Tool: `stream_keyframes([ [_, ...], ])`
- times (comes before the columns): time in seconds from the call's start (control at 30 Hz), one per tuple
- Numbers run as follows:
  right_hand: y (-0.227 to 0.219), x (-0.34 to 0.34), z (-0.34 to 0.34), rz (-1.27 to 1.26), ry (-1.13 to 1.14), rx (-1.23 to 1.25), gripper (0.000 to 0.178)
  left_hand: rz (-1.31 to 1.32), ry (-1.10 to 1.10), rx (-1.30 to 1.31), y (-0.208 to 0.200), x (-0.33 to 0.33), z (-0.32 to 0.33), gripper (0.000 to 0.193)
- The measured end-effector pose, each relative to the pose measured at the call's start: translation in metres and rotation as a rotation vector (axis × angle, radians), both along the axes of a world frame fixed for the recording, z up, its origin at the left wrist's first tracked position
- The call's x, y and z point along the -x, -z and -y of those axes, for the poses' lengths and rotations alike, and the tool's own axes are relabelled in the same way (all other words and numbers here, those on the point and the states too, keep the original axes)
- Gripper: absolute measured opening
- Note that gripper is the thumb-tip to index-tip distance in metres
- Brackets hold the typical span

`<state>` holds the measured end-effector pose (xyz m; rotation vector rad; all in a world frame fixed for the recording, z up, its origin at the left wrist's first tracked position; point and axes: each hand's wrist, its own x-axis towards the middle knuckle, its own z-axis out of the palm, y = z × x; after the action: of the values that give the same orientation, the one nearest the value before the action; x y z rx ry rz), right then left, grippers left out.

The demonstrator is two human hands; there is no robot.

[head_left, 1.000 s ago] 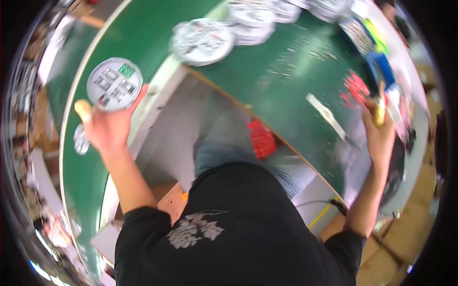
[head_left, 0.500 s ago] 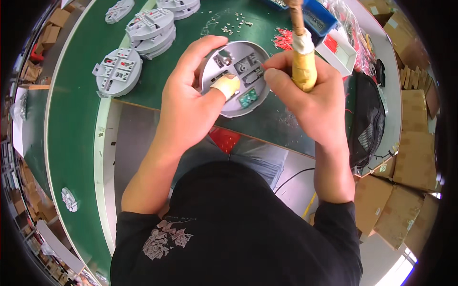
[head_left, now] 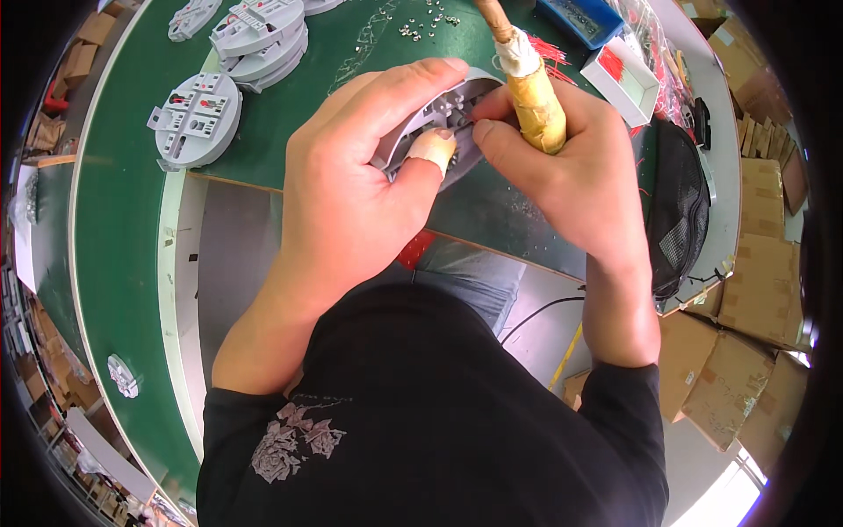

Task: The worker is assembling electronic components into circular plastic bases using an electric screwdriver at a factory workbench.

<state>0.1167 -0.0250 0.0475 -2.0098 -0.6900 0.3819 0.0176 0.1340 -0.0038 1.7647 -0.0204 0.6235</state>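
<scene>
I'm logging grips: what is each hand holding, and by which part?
Left hand: a grey, round plastic housing, by its rim and inside face. Right hand: a brown stick tool, by its yellow-wrapped end; any fingertip pinch is unclear.

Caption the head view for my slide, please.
Left hand grips a round grey housing; right hand holds a yellow-wrapped tool.

Grey housing, yellow handle

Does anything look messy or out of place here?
Mildly: small metal bits lie scattered on the green tabletop rather than in the blue tray, and one small grey part sits alone at far left, apart from the stacked grey discs. Nothing looks plainly damaged.
</scene>
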Motion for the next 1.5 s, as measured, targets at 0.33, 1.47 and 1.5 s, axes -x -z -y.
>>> stream_keyframes([
  [0.33, -0.059, -0.016, -0.026, 0.217, -0.102, 0.577, 0.028, -0.071, -0.088, -0.393, -0.015, -0.012, 0.004, 0.043],
  [1.47, 0.061, -0.129, -0.085, -0.155, 0.443, -1.269, 0.021, -0.036, 0.079, -0.765, 0.057, -0.029, 0.009, 0.028],
  [1.5, 0.063, -0.131, -0.089, -0.179, 0.410, -1.241, 0.020, 0.009, 0.057, -0.703, 0.055, -0.029, 0.007, 0.026],
])
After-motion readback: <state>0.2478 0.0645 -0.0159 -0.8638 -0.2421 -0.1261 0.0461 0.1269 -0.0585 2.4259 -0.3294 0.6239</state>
